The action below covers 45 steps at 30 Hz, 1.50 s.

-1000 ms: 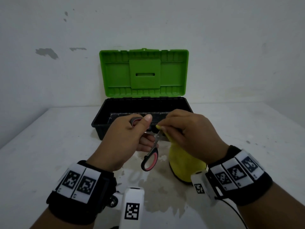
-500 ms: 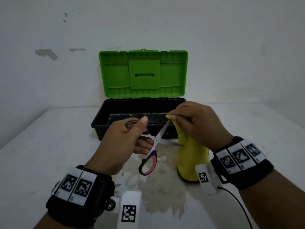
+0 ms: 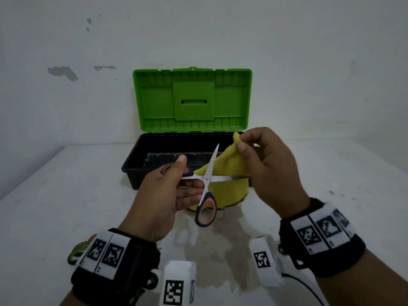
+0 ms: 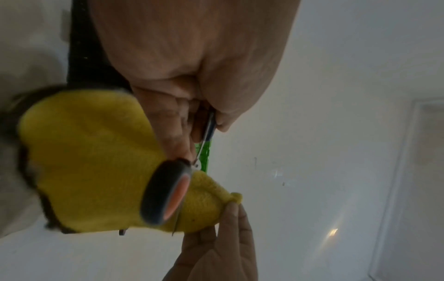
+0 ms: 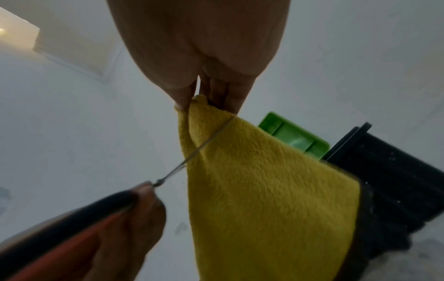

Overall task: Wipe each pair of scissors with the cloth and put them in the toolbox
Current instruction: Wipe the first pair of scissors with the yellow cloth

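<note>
Wiping step: left hand [image 3: 161, 195] grips the spread scissors [image 3: 206, 184] by one handle above the worktop [image 3: 66, 195], right hand [image 3: 267, 166] pinches the cloth [image 3: 229, 164] past a blade; next, likely the toolbox [image 3: 136, 166].

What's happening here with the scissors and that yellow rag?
A person is cleaning a pair of scissors. The left hand grips one handle, with the blades spread wide open, while the right hand pinches a corner of the yellow cloth, which hangs behind the blades. Behind them on the white table, a toolbox stands with its green lid up. These scissors have not gone into it yet. More scissor handles peek out by the left wrist.
</note>
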Each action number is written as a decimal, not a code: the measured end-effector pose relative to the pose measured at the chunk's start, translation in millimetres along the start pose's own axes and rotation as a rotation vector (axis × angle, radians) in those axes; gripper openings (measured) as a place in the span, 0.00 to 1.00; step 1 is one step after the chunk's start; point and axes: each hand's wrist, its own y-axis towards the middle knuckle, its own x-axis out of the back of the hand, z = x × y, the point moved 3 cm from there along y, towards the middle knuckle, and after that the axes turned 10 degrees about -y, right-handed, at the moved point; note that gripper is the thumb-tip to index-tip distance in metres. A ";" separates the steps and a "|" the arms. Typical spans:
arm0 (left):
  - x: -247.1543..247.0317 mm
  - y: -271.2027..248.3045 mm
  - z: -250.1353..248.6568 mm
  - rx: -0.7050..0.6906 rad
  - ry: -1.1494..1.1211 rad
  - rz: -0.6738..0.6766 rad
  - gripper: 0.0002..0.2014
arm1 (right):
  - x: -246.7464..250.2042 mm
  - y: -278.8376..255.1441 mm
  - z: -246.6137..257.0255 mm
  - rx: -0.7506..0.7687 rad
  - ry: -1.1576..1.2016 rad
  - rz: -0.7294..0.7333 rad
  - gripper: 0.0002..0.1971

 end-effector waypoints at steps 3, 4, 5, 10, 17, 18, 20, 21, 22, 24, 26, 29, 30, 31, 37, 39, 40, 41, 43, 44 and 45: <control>-0.5 -1.2 1.8 -0.008 -0.044 -0.034 0.16 | -7.8 -11.4 14.3 0.072 0.071 0.083 0.03; 0.2 -1.6 1.6 -0.011 -0.062 -0.045 0.16 | -9.4 -14.8 17.2 0.103 0.082 0.105 0.04; 1.0 -2.1 1.1 -0.013 -0.079 -0.054 0.15 | -10.3 -17.9 19.4 0.140 0.079 0.122 0.05; 4.3 -4.1 -2.4 -0.025 -0.094 -0.053 0.14 | -5.8 -33.1 25.7 0.297 0.033 0.209 0.04; -0.3 -6.5 -0.1 -0.096 0.030 0.021 0.16 | -0.2 -23.6 18.6 0.052 0.069 0.158 0.12; -1.4 -7.3 -0.2 -0.116 0.050 0.036 0.17 | -0.8 -22.0 18.3 0.079 -0.017 0.179 0.14; -2.4 -8.6 -1.6 -0.141 0.068 0.055 0.18 | -2.1 -20.6 17.9 0.142 -0.163 0.241 0.15; -2.3 -9.1 -2.8 -0.149 0.072 0.063 0.18 | -2.8 -20.7 16.5 0.136 -0.206 0.282 0.14; -2.2 -9.5 -4.1 -0.156 0.080 0.074 0.18 | -3.0 -20.4 15.0 0.104 -0.227 0.324 0.13; -2.6 -10.7 -6.3 -0.173 0.111 0.105 0.19 | -2.8 -20.1 12.8 0.041 -0.209 0.417 0.10; -3.4 -11.9 -7.1 -0.187 0.146 0.131 0.19 | -2.6 -20.2 14.2 0.056 -0.179 0.504 0.07; -2.9 -10.8 -7.6 -0.184 0.183 0.140 0.20 | -2.7 -18.3 16.4 0.085 -0.148 0.640 0.05; -2.4 -10.1 -8.1 -0.177 0.184 0.138 0.20 | -2.2 -17.1 15.8 0.090 -0.143 0.671 0.05; -1.4 -9.1 -8.7 -0.171 0.179 0.133 0.20 | -1.2 -16.0 15.2 0.096 -0.142 0.693 0.05; 1.6 -8.9 -10.9 -0.161 0.140 0.127 0.19 | 11.9 -15.1 5.4 0.104 -0.140 0.726 0.09; 2.2 -8.5 -9.5 -0.142 0.137 0.133 0.19 | 15.7 -16.5 1.3 0.093 -0.146 0.734 0.08; 2.5 -7.8 -8.7 -0.131 0.131 0.135 0.19 | 17.5 -17.2 -1.3 0.084 -0.148 0.736 0.08; 3.3 -7.1 -8.2 -0.122 0.125 0.135 0.19 | 19.5 -18.0 -4.0 0.075 -0.148 0.736 0.08; 5.1 -5.3 -8.7 -0.111 0.130 0.132 0.18 | 24.6 -19.0 -10.4 0.057 -0.147 0.737 0.08; 7.1 -3.7 -9.6 -0.109 0.136 0.127 0.18 | 27.5 -19.8 -14.1 0.047 -0.153 0.741 0.09; 9.7 -2.1 -11.5 -0.107 0.140 0.118 0.18 | 30.6 -20.3 -18.3 0.037 -0.166 0.746 0.08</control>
